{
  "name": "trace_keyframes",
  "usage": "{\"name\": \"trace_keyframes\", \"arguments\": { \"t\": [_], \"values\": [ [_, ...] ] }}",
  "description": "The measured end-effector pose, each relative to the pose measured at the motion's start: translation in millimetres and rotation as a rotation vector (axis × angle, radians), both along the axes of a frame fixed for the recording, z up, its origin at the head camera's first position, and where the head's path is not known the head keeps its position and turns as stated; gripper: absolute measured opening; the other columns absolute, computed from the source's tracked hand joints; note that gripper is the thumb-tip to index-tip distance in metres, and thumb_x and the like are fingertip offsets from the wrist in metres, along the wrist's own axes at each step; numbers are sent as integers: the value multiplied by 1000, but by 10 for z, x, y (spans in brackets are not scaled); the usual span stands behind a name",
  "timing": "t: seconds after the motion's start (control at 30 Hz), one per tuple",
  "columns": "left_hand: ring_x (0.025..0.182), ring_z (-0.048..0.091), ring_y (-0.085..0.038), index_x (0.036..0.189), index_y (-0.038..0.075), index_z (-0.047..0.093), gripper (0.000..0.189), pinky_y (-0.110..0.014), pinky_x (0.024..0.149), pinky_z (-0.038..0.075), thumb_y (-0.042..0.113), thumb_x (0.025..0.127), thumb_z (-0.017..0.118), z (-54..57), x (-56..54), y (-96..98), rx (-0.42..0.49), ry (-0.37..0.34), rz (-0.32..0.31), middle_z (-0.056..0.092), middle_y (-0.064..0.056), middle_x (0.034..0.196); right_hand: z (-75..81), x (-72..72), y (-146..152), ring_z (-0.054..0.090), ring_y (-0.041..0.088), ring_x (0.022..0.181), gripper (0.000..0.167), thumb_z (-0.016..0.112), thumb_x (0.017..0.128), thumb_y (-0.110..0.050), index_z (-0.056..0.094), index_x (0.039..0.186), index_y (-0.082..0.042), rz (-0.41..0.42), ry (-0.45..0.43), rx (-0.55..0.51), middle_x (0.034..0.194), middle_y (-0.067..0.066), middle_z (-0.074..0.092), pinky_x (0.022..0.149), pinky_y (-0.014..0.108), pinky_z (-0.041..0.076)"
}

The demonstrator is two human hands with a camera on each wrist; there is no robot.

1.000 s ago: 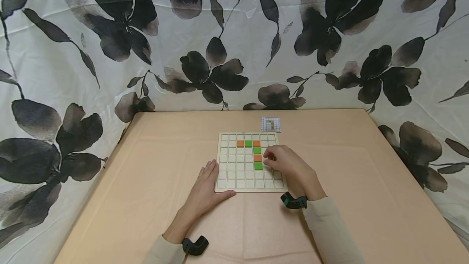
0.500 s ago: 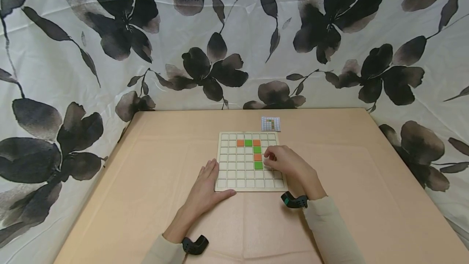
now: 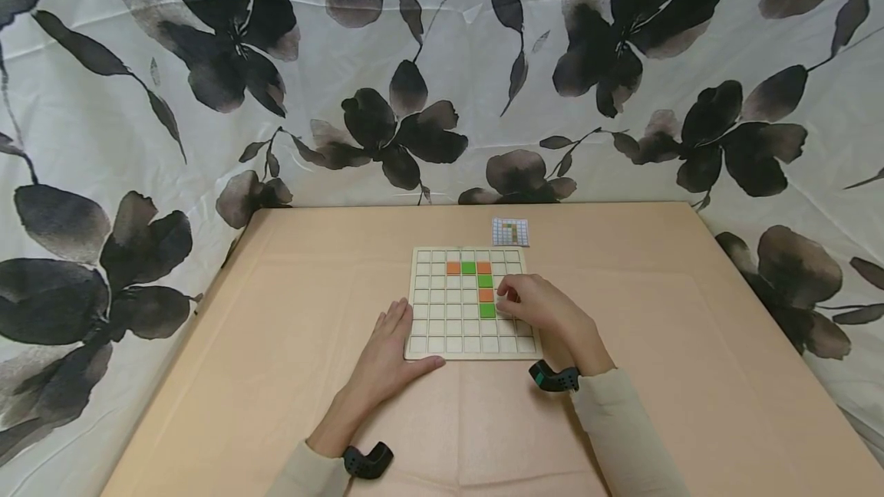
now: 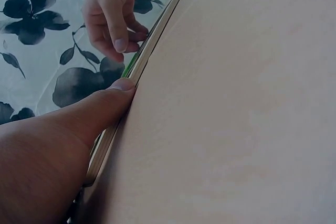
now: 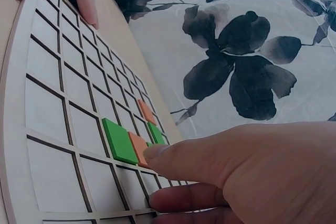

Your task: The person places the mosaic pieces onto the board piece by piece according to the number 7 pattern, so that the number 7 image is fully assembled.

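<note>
A square wooden grid board lies on the table. Several orange and green tiles sit in its cells, forming a short row and a column down from the row's right end; the nearest is a green tile. My left hand rests along the board's left side, its fingers straight and its thumb at the front edge. My right hand stays over the board's right part, just beside the tile column, fingers loosely bent. In the right wrist view nothing shows between thumb and fingers; the thumb hides part of the tiles.
Behind the board's right half lies a small card printed with a grid pattern. The light wooden table extends around the board. A flower-patterned cloth hangs behind it. Each wrist wears a black band.
The head view has shifted very slightly. Both hands, the board and the tiles stay as they were.
</note>
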State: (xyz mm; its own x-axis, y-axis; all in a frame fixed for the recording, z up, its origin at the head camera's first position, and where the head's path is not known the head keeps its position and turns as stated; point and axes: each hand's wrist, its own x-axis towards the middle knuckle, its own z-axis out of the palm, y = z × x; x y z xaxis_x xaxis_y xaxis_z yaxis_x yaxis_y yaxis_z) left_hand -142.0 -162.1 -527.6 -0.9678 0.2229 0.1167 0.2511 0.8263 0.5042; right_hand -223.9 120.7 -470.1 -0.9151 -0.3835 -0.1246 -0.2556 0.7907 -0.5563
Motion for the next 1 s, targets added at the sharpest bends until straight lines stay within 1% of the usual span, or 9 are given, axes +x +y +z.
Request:
{"name": "trace_keyframes", "arguments": {
  "t": [0.2,0.37,0.63,1.0],
  "values": [
    [156,19,-31,155,-3,30,110,-43,131,15,64,79,74,-13,-40,43,5,4,11,27,-19,164,-37,-78,8,54,17,76,18,66,93,-21,69,107,-9,20,24,5,82,3,61,66,27,46],
    [156,19,-31,156,-2,29,111,-43,131,15,66,79,73,-30,-83,82,-8,3,22,26,-19,165,-86,-145,5,53,16,74,18,67,94,-22,69,106,-8,49,47,24,81,2,60,65,26,45],
    [156,19,-30,155,-2,31,111,-42,131,15,66,79,73,-46,-138,139,-14,12,32,28,-19,164,-128,-227,28,53,17,74,19,68,95,-23,68,106,-9,45,47,18,82,2,60,63,26,46],
    [156,20,-31,155,-2,31,110,-43,131,16,65,79,74,-70,-187,205,-11,20,55,28,-19,164,-185,-356,70,54,17,76,18,67,95,-25,68,106,-10,64,54,28,83,2,61,64,25,46]
  ]
}}
